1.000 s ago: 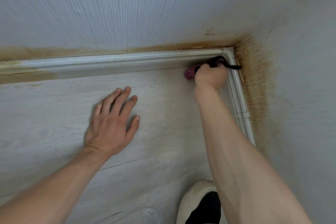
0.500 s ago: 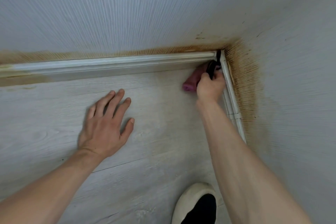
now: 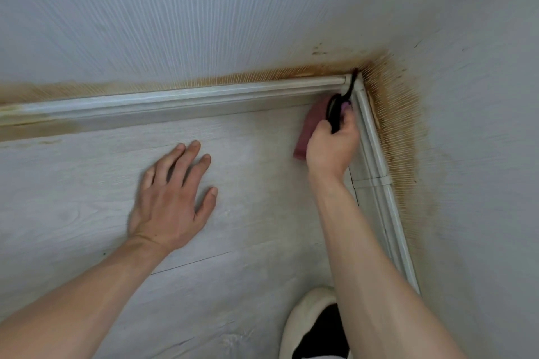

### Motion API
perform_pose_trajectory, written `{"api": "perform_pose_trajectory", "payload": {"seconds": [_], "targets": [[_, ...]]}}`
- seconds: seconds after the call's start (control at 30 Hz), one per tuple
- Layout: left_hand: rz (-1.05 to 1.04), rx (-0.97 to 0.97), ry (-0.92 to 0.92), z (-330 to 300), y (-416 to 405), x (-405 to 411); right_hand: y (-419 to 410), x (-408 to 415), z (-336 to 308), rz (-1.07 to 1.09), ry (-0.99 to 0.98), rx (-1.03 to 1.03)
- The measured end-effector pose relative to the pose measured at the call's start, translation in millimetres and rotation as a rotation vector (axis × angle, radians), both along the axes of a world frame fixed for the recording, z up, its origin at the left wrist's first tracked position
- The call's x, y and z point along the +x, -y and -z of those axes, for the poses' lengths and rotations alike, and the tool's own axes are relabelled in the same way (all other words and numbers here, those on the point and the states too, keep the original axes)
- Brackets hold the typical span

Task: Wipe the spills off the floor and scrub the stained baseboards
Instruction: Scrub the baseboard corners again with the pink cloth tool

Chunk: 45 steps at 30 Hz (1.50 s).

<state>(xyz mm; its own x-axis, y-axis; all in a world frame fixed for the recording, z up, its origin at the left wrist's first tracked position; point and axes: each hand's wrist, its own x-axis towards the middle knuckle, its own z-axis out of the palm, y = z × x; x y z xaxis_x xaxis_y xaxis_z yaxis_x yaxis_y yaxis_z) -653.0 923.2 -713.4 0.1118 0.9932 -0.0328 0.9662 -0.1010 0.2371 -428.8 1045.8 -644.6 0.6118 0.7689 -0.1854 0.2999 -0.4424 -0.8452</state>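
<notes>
Head view looked down into a room corner where two white baseboards met. The left hand (image 3: 172, 198) lay flat on the pale wood-grain floor (image 3: 87, 183), palm down, fingers (image 3: 191, 154) straight and slightly spread, holding nothing; its forearm ran back toward the lower left edge of the frame. The right arm reached forward from the lower right, nearly straight, with the wrist bent a little toward the corner. The right hand (image 3: 331, 148) was clenched around a pink scrubbing tool (image 3: 310, 125), its curled fingers wrapped over the tool's dark black part (image 3: 335, 114). A thin black tip (image 3: 351, 83) of the tool stood up into the very corner, against the joint where the back baseboard (image 3: 189, 99) met the side baseboard (image 3: 376, 160). The pink body lay low, just beside the floor in front of the back baseboard; whether it touched the floor could not be told. Brown staining (image 3: 399, 125) spread over the ribbed wall (image 3: 233, 9) above both baseboards, heaviest at the corner, and a brownish patch marked the back baseboard's far left end. A white and black shoe (image 3: 309, 326) showed at the bottom edge, beside the right forearm.
</notes>
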Motion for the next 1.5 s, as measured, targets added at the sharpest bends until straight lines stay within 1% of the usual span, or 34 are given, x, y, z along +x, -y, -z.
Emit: {"api": "perform_pose_trajectory", "payload": {"seconds": [0.07, 0.13, 0.27, 0.33, 0.37, 0.4, 0.47, 0.5, 0.53, 0.57, 0.6, 0.63, 0.67, 0.73, 0.8, 0.83, 0.9, 0.93, 0.97, 1.0, 1.03, 1.07, 1.1, 1.13, 1.17, 1.23, 1.27, 1.3, 1.33, 1.4, 1.47, 1.5], "targets": [[0.002, -0.004, 0.002, 0, 1, 0, -14, 6, 6, -0.081, 0.218, -0.078], [0.000, -0.006, 0.006, -1, 1, 0, -22, 3, 25, -0.156, 0.388, -0.116], [0.005, -0.011, -0.007, -1, 0, -1, -30, 1, 42, -0.128, 0.554, -0.096], [0.001, -0.007, -0.015, 0, 1, -1, -25, 4, 44, -0.168, 0.626, -0.078], [0.005, -0.008, -0.013, 0, 0, 0, -19, 3, 44, -0.241, 0.663, -0.047], [0.007, -0.007, -0.008, 0, 0, 0, -10, 2, 43, -0.395, 0.703, 0.000], [0.002, -0.003, 0.002, -1, 1, -1, 9, 6, 41, -0.798, 0.799, 0.079], [0.003, -0.002, 0.006, -2, 1, -1, 10, 17, 37, -0.935, 0.836, 0.084], [0.004, -0.002, 0.009, -3, 1, -1, 5, 28, 31, -0.980, 0.866, 0.044], [0.003, -0.002, 0.012, -3, 1, -1, -1, 39, 28, -0.927, 0.896, -0.012], [0.002, -0.002, 0.012, -3, 1, -1, -9, 49, 29, -0.806, 0.926, -0.059], [0.001, -0.004, 0.009, -3, 0, -1, -13, 52, 31, -0.682, 0.943, -0.099], [0.001, -0.005, 0.005, -3, 0, -1, -12, 44, 35, -0.610, 0.952, -0.120], [0.001, -0.009, -0.006, -2, 0, -1, 0, 2, 45, -0.607, 0.952, -0.110], [0.000, -0.010, -0.016, -2, 0, -1, 11, -33, 50, -0.717, 0.922, -0.014], [0.002, -0.009, -0.017, -2, 0, -1, 14, -37, 49, -0.820, 0.954, 0.013], [0.003, -0.007, -0.019, -2, 0, -1, 9, -16, 39, -1.054, 1.051, 0.049], [0.003, -0.005, -0.021, -2, 1, -1, 2, 0, 34, -1.105, 1.083, 0.047], [0.004, -0.005, -0.022, -1, 1, -1, -4, 14, 31, -1.054, 1.096, 0.036], [0.003, -0.006, -0.023, -1, 1, -1, -8, 21, 32, -0.927, 1.085, 0.001], [0.003, -0.007, -0.023, -1, 0, -1, -6, 15, 33, -0.791, 1.058, -0.060], [0.005, -0.007, -0.023, 0, 0, -1, 0, -3, 35, -0.711, 1.008, -0.096], [0.003, -0.007, -0.023, -1, 0, -1, 8, -26, 38, -0.715, 0.945, -0.071], [-0.001, -0.007, -0.023, -1, 1, -1, 16, -49, 41, -0.795, 0.906, -0.013], [0.001, -0.007, -0.022, -1, 1, -1, 22, -65, 43, -0.931, 0.908, 0.074], [0.005, -0.006, -0.021, -1, 1, -1, 17, -59, 39, -1.237, 0.969, 0.179], [0.007, -0.002, -0.021, -1, 1, -2, 8, -42, 36, -1.310, 0.999, 0.213], [0.006, 0.004, -0.019, -1, 1, -2, 1, -22, 34, -1.322, 1.014, 0.212], [0.007, 0.010, -0.017, -1, 1, -2, -5, 0, 34, -1.255, 1.010, 0.168], [0.008, 0.013, -0.015, -1, 1, -2, -12, 32, 36, -0.962, 0.911, 0.051], [0.008, 0.014, -0.014, 0, 2, -2, -16, 38, 38, -0.622, 0.706, -0.009], [0.011, 0.013, -0.013, 0, 1, -1, -17, 35, 38, -0.449, 0.562, -0.034]]}}
